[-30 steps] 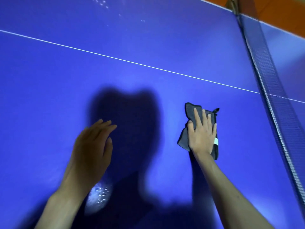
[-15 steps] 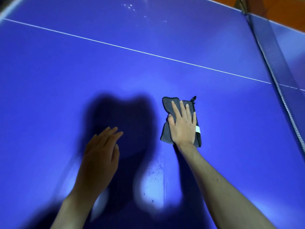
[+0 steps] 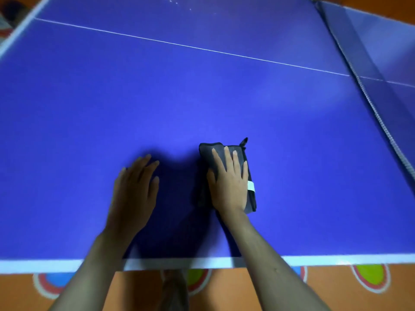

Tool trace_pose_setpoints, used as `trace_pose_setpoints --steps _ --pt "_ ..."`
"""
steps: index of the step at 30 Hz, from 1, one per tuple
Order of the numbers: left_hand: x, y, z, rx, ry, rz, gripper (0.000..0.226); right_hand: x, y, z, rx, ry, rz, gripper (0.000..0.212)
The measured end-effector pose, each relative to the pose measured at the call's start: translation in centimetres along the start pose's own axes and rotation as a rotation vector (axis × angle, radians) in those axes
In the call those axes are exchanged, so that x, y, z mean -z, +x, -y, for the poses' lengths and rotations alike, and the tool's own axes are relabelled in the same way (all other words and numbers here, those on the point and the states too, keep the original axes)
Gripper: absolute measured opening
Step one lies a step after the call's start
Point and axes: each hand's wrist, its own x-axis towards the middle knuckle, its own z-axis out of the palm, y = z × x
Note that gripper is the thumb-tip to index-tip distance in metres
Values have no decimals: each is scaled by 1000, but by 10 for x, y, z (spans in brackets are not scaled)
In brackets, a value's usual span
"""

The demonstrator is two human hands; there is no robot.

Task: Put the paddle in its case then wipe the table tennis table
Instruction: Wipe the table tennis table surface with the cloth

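Fingers (image 3: 229,162) of our right hand (image 3: 229,187) straight, spread, pressing flat on folded grey cloth (image 3: 241,158). Cloth lies on blue table (image 3: 202,97), near side, right of middle; white tag (image 3: 251,186) sticks out at its right edge. Our left hand (image 3: 134,189) just left of cloth, fingers straight, together, holding nothing; contact with table unclear. Net (image 3: 363,86) far right. White edge line (image 3: 336,259) near us; orange patterned floor (image 3: 325,292) below.
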Motion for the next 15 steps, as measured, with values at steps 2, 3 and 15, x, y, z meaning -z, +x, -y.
trace_pose_setpoints --steps 2,3,15 --pt "5 -18 1 13 -25 30 51 3 -40 6 -10 25 -10 62" --pt "9 -26 1 6 -33 36 52 5 -60 8 -8 38 -17 63" --pt "45 10 58 57 163 7 38 9 -136 30 -31 -17 -13 63"
